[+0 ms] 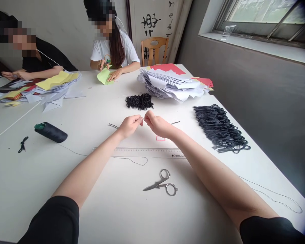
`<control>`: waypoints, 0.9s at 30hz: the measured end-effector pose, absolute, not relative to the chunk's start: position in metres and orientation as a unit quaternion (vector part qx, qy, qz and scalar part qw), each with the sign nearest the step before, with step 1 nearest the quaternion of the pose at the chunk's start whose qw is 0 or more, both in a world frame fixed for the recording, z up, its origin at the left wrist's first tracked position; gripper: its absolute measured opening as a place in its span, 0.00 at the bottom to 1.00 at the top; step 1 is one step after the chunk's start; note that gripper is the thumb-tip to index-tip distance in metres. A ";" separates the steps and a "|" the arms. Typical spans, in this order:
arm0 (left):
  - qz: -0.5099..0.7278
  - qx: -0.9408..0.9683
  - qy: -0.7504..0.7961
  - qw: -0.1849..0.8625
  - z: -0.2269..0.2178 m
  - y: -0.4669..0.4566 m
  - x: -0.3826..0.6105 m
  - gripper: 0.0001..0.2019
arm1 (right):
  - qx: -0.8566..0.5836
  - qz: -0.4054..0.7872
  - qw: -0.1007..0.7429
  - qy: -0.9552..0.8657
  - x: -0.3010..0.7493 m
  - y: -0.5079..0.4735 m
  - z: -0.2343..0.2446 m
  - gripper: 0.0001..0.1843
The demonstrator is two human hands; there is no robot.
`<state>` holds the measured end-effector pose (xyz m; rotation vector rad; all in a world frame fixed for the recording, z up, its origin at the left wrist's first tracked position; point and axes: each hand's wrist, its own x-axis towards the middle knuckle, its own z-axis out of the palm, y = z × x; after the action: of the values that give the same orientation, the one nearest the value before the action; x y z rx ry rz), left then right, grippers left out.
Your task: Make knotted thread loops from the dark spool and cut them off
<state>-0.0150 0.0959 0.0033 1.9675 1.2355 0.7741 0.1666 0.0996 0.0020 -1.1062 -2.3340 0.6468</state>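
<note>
Close together above the table, my left hand (130, 126) and my right hand (156, 124) are both closed in a pinch on a black cord (113, 125). One end of it shows beyond my left hand, the other beyond my right wrist. Most of the middle is hidden by my fingers. Under my forearms lies a clear ruler (147, 153), with a small red-outlined paper clip (160, 138) above it. Nearer to me rest metal scissors (156, 185) with spread blades. A black thread spool (52, 132) lies on its side at the left, trailing thread.
A small pile of black cord loops (139, 101) lies past my hands; a larger row (218, 127) is at the right. Paper stacks (170, 84) stand behind. Across the table, one person (129, 51) holds green paper (104, 76); another (48, 57) sits at the left.
</note>
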 end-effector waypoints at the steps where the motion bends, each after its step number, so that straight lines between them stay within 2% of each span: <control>1: 0.312 0.746 0.469 0.355 0.006 0.095 -0.015 0.17 | -0.398 0.242 0.249 -0.849 0.166 0.098 0.004 0.06; 7: 0.456 0.628 0.392 0.494 0.037 0.084 -0.016 0.16 | -0.377 0.257 0.294 -0.840 0.160 0.085 0.016 0.12; 10: 0.551 0.584 0.372 0.467 0.056 0.078 -0.020 0.17 | -0.387 0.264 0.284 -0.837 0.154 0.080 0.015 0.15; 13: 0.620 0.557 0.367 0.413 0.073 0.073 -0.027 0.17 | -0.396 0.268 0.245 -0.843 0.148 0.077 0.009 0.13; 18: 0.647 0.560 0.371 0.360 0.089 0.067 -0.037 0.16 | -0.406 0.282 0.105 -0.863 0.156 0.076 0.016 0.05; 19: 0.634 0.573 0.376 0.358 0.091 0.065 -0.037 0.16 | -0.413 0.279 0.079 -0.863 0.162 0.075 0.023 0.08; 21: 0.593 0.610 0.385 0.358 0.091 0.061 -0.035 0.16 | -0.422 0.269 0.062 -0.864 0.173 0.070 0.042 0.25; 22: 0.568 0.634 0.386 0.356 0.090 0.058 -0.033 0.16 | -0.418 0.260 0.080 -0.867 0.178 0.067 0.053 0.32; 24: 0.509 0.691 0.390 0.334 0.089 0.051 -0.026 0.15 | -0.367 0.288 0.179 -0.866 0.184 0.058 0.074 0.37; 26: 0.447 0.751 0.391 0.289 0.088 0.043 -0.018 0.15 | -0.299 0.365 0.278 -0.837 0.184 0.050 0.087 0.32; 27: 0.418 0.776 0.390 0.267 0.088 0.039 -0.014 0.14 | -0.276 0.402 0.303 -0.819 0.182 0.046 0.091 0.29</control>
<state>-0.0137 0.0385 0.0885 2.0940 1.0528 1.1278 0.1820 0.0462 0.0908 -0.7316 -2.1712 1.0657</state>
